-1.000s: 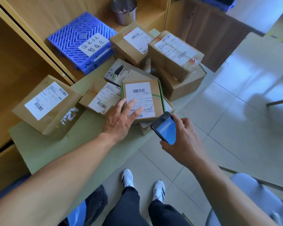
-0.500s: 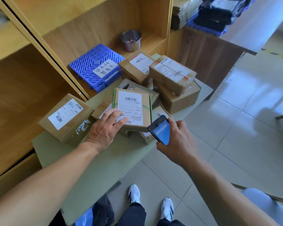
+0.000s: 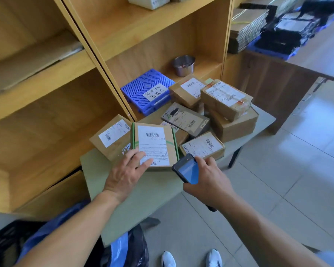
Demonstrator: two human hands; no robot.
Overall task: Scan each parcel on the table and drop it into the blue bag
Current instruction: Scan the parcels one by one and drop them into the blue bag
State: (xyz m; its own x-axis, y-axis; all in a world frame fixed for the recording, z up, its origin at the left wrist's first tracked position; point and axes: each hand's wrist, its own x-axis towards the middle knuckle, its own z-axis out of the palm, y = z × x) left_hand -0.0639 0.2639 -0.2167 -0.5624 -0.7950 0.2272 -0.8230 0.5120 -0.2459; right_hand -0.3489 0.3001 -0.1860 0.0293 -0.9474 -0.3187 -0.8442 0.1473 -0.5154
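Several brown parcels with white labels lie piled on a small green table [image 3: 143, 191]. My left hand [image 3: 125, 172] grips the near edge of a flat parcel with green tape [image 3: 155, 143], thumb under it and fingers on its label. My right hand [image 3: 208, 180] holds a dark handheld scanner [image 3: 187, 170] with a blue screen, just right of that parcel's near corner. A small parcel [image 3: 202, 146] lies beyond the scanner. The blue bag [image 3: 52, 228] hangs below the table at the lower left, partly hidden by my left arm.
A wooden shelf unit [image 3: 96, 60] stands against the table's far side, holding a blue plastic crate [image 3: 147, 89] with a handwritten label and a metal cup [image 3: 183, 65]. A brown desk [image 3: 278, 78] with stacked cardboard is at the right. Tiled floor lies to the right.
My left hand has slid the green-taped parcel toward me and to the left, off the pile. The scanner stays by its near right corner. The camera has tilted up.
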